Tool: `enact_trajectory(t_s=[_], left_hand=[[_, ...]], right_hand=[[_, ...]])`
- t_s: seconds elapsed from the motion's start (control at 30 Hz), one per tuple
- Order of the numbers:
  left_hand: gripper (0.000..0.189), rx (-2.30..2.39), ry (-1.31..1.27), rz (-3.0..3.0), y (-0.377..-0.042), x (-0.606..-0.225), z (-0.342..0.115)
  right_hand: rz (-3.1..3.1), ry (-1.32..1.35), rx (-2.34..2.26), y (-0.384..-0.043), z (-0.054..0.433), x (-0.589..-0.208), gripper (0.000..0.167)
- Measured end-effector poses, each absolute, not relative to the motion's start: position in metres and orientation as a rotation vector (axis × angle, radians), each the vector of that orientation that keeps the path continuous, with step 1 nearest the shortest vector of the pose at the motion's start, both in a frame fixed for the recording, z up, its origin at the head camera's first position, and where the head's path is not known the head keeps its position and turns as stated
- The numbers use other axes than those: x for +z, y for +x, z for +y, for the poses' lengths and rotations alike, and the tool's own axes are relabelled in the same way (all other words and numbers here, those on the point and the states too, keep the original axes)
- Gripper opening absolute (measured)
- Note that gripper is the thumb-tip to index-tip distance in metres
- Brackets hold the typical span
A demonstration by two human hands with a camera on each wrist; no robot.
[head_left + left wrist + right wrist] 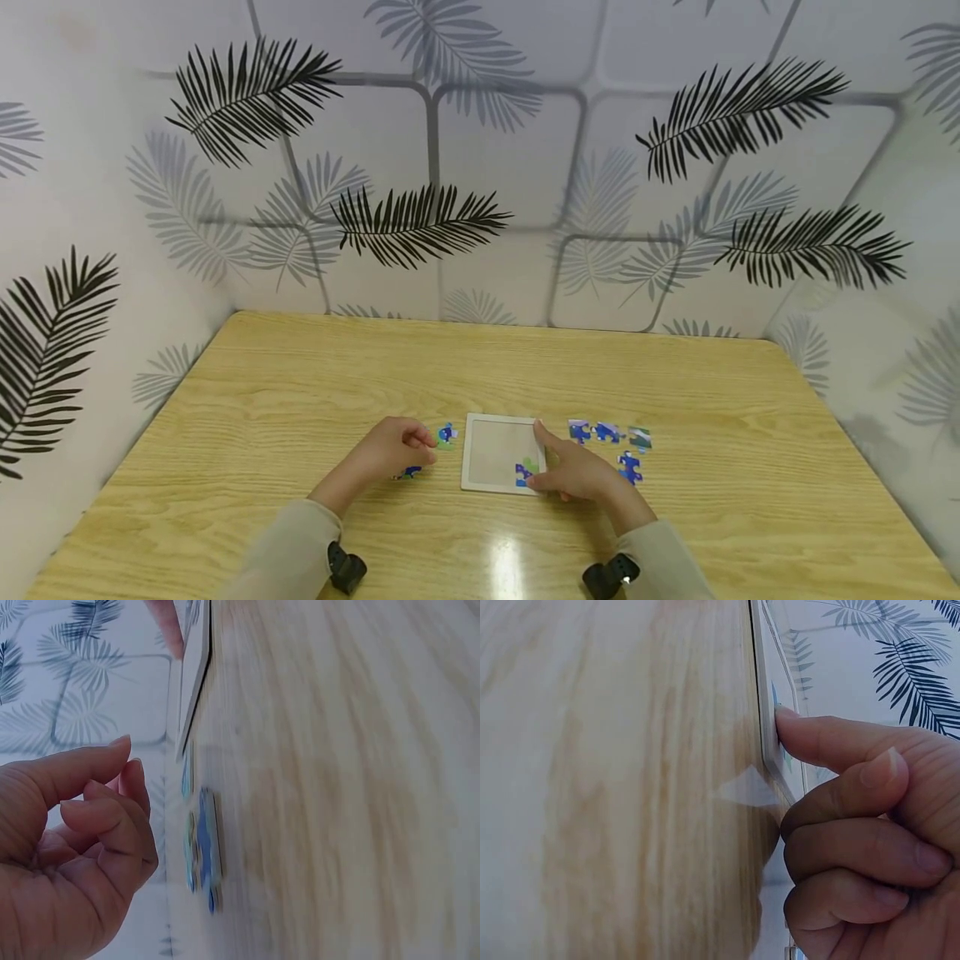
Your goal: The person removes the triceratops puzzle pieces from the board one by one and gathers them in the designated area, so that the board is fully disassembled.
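A square white puzzle tray (487,489) lies on the table between the two hands. In its near right corner sits a blue and green puzzle piece (522,472), partly covered by my right thumb. My right hand (581,472) presses the piece with the thumb while the index finger touches the tray's right edge; its other fingers are curled in the right wrist view. Left of the tray, my left hand (393,454) hovers with loosely bent fingers and nothing between them. A blue and green piece (446,434) lies beyond its fingertips, and a dark blue piece (409,472) is partly hidden beneath it.
Several loose puzzle pieces lie right of the tray, among them a purple and blue one (579,430), a green one (640,438) and a blue one (630,467). The wooden table (360,358) meets a leaf-patterned wall (510,275) at the back.
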State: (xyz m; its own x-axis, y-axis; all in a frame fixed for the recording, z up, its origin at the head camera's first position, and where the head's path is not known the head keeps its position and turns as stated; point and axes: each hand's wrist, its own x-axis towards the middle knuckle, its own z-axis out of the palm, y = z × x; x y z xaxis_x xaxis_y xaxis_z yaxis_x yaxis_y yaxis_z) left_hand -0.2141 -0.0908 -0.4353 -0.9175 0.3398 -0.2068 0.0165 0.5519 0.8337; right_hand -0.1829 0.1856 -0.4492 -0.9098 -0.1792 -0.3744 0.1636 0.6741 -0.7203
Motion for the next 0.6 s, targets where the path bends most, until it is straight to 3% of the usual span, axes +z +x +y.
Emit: enact_trajectory(t_s=[0.6], left_hand=[[0.007,1.359,0.490,2.288,-0.210,-0.448,-0.032]], right_hand=[[2.456,-0.002,-1.063,-0.187,0.189,-0.450,0.084]])
